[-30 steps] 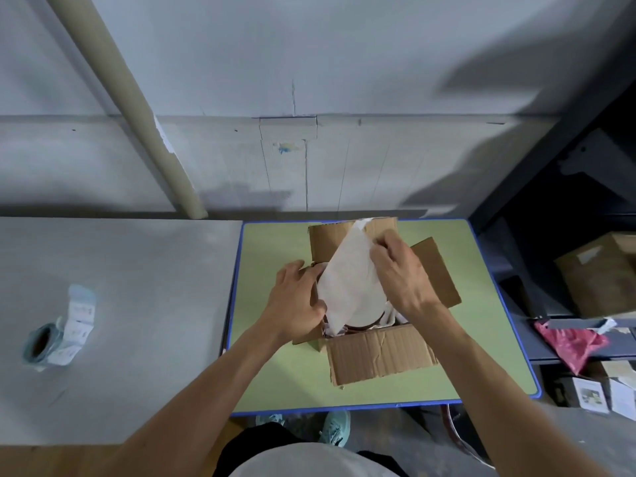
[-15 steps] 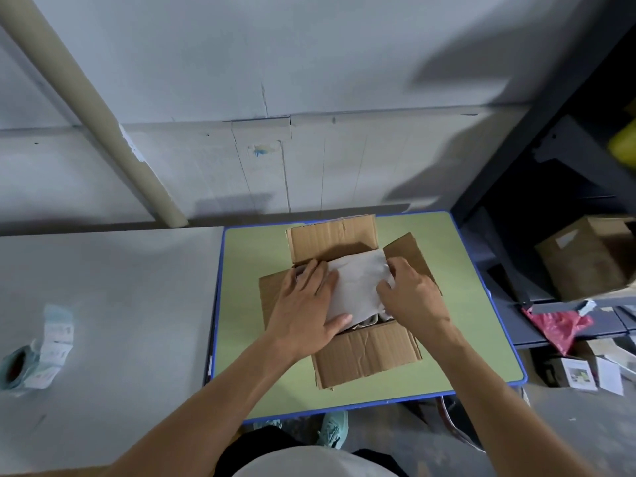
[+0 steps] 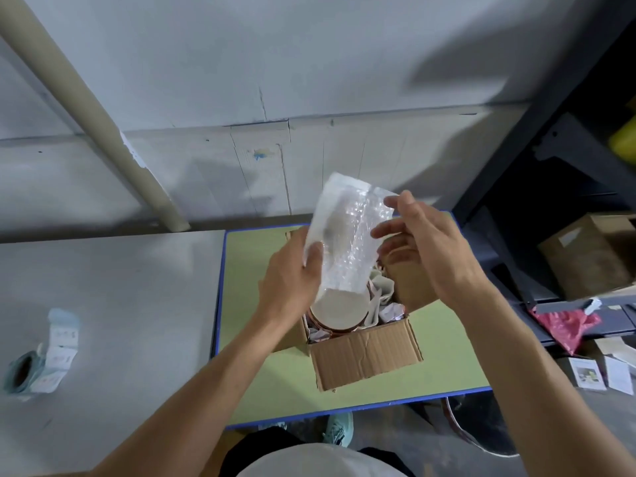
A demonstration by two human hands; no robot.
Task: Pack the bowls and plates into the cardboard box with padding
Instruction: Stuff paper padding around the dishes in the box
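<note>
Surface: green blue-edged tabletop (image 3: 268,383), brown cardboard box (image 3: 364,356).
Left hand (image 3: 289,280): grips clear bubble-wrap sheet (image 3: 347,242).
Right hand (image 3: 430,249): open beside it.
Risk: crooked sheet may leave white round dish (image 3: 339,311) bare.

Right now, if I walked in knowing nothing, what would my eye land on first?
A sheet of bubble wrap held up at centre, gripped by the left hand, the right hand spread at its right edge. Under it, an open cardboard box on the green table holds a round white dish among crumpled paper. Far left, a roll of labels lies on a grey surface.
</note>
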